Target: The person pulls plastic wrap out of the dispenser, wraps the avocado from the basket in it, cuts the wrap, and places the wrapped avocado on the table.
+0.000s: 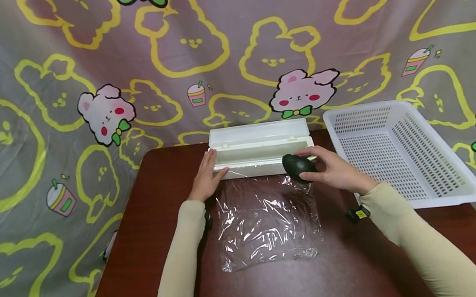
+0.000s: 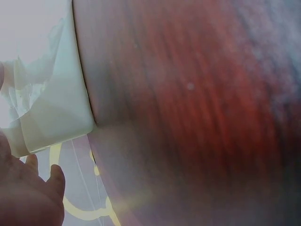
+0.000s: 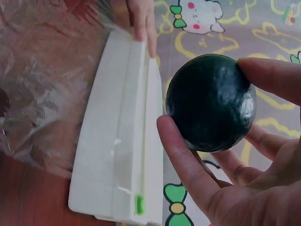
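A smooth dark green avocado is held in my right hand, above the right front of a white cling film box. The right wrist view shows fingers and thumb around the glossy avocado. My left hand rests against the box's left end, its fingers fairly straight; part of that hand shows beside the box corner in the left wrist view. The box lid is raised at the back. A sheet of clear cling film runs from the box towards me, wrinkled on the table.
A white plastic basket with perforated sides stands to the right, close to my right forearm. The dark red-brown table ends at a patterned curtain behind the box.
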Demonstrator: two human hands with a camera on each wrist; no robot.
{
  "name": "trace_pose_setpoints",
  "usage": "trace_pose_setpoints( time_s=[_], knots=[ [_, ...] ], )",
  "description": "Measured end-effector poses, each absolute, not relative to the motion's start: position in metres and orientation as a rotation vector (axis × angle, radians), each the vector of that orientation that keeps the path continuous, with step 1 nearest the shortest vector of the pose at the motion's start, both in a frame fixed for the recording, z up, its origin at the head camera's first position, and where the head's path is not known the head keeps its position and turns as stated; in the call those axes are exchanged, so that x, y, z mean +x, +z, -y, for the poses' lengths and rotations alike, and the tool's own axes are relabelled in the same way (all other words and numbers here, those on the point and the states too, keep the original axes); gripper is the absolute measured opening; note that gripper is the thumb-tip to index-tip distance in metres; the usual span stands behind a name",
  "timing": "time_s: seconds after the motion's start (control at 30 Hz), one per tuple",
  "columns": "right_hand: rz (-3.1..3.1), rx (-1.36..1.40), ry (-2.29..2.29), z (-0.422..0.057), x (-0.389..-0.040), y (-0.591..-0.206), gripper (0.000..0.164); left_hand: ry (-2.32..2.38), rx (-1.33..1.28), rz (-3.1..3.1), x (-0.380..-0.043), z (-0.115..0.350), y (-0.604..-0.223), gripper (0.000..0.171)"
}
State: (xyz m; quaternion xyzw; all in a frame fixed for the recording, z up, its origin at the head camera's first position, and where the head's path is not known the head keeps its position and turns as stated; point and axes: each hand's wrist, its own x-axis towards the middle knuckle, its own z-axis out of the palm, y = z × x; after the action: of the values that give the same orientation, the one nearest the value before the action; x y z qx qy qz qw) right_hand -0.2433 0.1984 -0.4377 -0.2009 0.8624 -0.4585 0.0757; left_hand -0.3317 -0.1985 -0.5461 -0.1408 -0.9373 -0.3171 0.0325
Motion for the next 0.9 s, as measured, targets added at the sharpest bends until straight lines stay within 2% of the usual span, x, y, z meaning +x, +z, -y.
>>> trace_pose_setpoints(
  time_s=[0.9],
  knots=[
    [-2.456, -0.916, -1.366, -0.145, -0.237, -0.465, 0.057, -0.979, -0.425, 2.896, -0.330, 0.199, -0.545, 0.083]
  ],
)
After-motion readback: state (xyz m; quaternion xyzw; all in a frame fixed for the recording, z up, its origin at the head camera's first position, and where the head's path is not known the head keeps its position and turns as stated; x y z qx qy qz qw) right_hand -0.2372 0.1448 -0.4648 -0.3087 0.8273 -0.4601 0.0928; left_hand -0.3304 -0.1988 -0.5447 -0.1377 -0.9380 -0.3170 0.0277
